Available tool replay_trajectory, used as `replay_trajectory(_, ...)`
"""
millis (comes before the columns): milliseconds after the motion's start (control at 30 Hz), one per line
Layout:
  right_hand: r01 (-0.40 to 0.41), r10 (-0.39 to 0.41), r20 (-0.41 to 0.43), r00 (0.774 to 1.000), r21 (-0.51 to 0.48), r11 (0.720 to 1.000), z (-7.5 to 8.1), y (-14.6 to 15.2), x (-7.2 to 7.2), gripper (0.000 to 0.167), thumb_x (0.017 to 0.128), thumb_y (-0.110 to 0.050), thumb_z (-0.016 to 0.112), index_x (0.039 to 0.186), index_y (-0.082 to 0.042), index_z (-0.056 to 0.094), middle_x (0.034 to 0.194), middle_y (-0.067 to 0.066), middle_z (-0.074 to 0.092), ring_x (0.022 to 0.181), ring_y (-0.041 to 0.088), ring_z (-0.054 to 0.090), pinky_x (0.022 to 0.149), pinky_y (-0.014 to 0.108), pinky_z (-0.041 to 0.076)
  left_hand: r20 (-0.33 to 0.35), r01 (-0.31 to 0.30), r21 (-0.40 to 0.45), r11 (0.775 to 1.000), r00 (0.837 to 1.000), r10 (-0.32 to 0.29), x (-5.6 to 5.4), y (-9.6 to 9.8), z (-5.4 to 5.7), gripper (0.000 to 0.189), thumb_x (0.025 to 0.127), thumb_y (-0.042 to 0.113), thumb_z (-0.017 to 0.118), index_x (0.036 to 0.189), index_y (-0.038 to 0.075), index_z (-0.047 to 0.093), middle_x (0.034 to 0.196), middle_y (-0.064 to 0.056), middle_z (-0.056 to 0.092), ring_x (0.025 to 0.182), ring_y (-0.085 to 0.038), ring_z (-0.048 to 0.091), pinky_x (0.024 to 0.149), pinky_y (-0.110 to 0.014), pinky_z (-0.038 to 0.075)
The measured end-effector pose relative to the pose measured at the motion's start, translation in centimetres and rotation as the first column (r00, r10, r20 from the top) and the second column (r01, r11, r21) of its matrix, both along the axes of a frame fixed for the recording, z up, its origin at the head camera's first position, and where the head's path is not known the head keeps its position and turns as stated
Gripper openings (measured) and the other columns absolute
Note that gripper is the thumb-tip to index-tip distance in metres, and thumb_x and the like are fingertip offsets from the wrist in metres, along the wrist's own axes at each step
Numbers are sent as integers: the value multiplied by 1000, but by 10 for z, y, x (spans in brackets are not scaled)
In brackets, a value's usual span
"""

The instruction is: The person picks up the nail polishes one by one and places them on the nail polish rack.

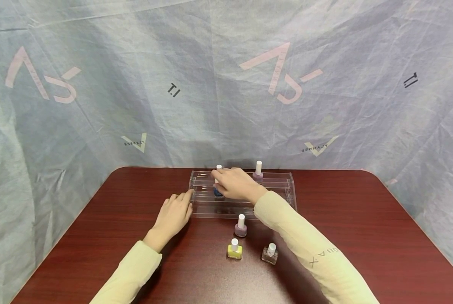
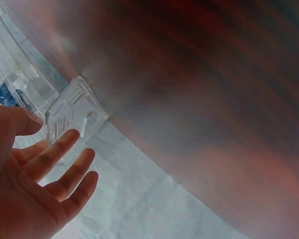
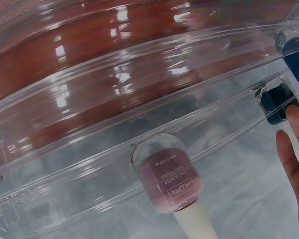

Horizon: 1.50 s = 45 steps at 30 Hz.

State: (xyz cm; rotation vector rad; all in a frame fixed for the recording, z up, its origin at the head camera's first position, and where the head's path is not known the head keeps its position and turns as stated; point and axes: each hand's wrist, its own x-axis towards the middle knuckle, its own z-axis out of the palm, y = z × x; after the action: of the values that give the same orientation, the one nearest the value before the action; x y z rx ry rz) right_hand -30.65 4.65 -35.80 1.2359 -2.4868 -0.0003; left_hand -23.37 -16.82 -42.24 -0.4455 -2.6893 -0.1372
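My left hand (image 1: pixel 175 213) rests at the left end of a clear stepped rack (image 1: pixel 245 210), fingers loosely extended; in the left wrist view its thumb and fingertips overlap the rack's end panel (image 2: pixel 92 112). Over the rack's left part, my right hand (image 1: pixel 236 183) pinches the white cap of a blue nail polish bottle (image 1: pixel 218 193), which sits upright on a middle tier. Behind it stands another white-capped bottle (image 1: pixel 219 166), seen in the right wrist view as a dark teal bottle (image 3: pixel 276 102) beside the fingertips. A mauve nail polish bottle (image 3: pixel 170 179) stands on the back tier, further right.
In front of the rack, another mauve bottle (image 1: pixel 241 230), a yellow bottle (image 1: pixel 234 252) and a dark glittery bottle (image 1: pixel 270 255) stand on the red-brown table (image 1: pixel 196 274). A grey printed cloth (image 1: pixel 211 118) hangs behind the table's back edge.
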Motion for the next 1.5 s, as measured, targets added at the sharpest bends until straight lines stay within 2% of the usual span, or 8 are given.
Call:
replay_trajectory(267, 17, -16, 12, 1000, -32, 999, 2, 5, 2, 22, 90, -31, 53, 103, -15, 49, 83, -7, 58, 74, 9, 57, 66, 30, 48, -4, 0, 0, 1000, 1000, 0, 1, -1, 1, 44, 87, 18, 57, 129, 7, 49, 112, -8, 63, 97, -30, 57, 78, -43, 46)
replay_trajectory(433, 24, -24, -3, 1000, -38, 999, 6, 11, 5, 32, 91, -35, 51, 112, -12, 47, 85, -5, 59, 77, 12, 59, 69, 33, 49, -5, 3, -1, 1000, 1000, -3, 1, -2, 1, 44, 87, 18, 57, 129, 7, 49, 111, -9, 63, 97, -31, 58, 77, -43, 46)
replay_trajectory(633, 16, -18, -37, 999, -43, 999, 6, 21, 9, 40, 90, -34, 51, 121, -9, 45, 95, -4, 63, 82, 14, 60, 70, 34, 50, -6, 1, -4, 1000, 1000, -1, 1, -2, 2, 44, 87, 18, 57, 129, 6, 49, 111, -10, 63, 97, -32, 57, 78, -44, 46)
replay_trajectory(767, 15, -16, -27, 999, -50, 999, 6, 28, 12, 42, 91, -36, 51, 123, -9, 46, 93, -4, 62, 81, 14, 60, 70, 34, 49, -7, 2, -3, 1000, 1000, -2, 1, -2, 3, 44, 87, 17, 58, 129, 6, 49, 111, -10, 63, 97, -31, 57, 78, -44, 46)
replay_trajectory(900, 17, -18, -44, 999, -36, 999, 5, 35, 16, 44, 92, -38, 49, 125, -8, 46, 99, -2, 62, 87, 15, 61, 75, 34, 49, -5, 2, 0, 1000, 1000, -2, 1, -2, 3, 44, 87, 17, 57, 129, 6, 49, 112, -10, 63, 97, -31, 57, 78, -43, 46)
replay_trajectory(1100, -24, 19, -92, 996, -55, 998, 2, 44, 22, 33, 89, -35, 53, 113, -11, 52, 97, -2, 63, 89, 15, 62, 75, 34, 50, -5, 6, 3, 1000, 1000, -6, 1, -1, 3, 43, 87, 17, 57, 128, 6, 49, 111, -9, 63, 96, -31, 58, 77, -43, 46)
replay_trajectory(1233, -46, 39, -128, 991, -49, 998, -1, 48, 26, 33, 89, -34, 54, 112, -11, 55, 96, -1, 64, 90, 17, 62, 76, 34, 51, -14, 11, 9, 1000, 1000, -11, 1, -1, 3, 42, 87, 16, 56, 128, 5, 50, 110, -9, 64, 95, -31, 58, 76, -43, 46)
replay_trajectory(1500, -75, 70, -148, 987, -31, 997, -6, 58, 37, 22, 90, -35, 51, 96, -14, 55, 82, -5, 57, 77, 13, 56, 67, 33, 48, -9, 10, 12, 1000, 1000, -10, 2, 0, 3, 42, 87, 16, 56, 127, 6, 50, 111, -8, 63, 95, -30, 57, 76, -42, 46)
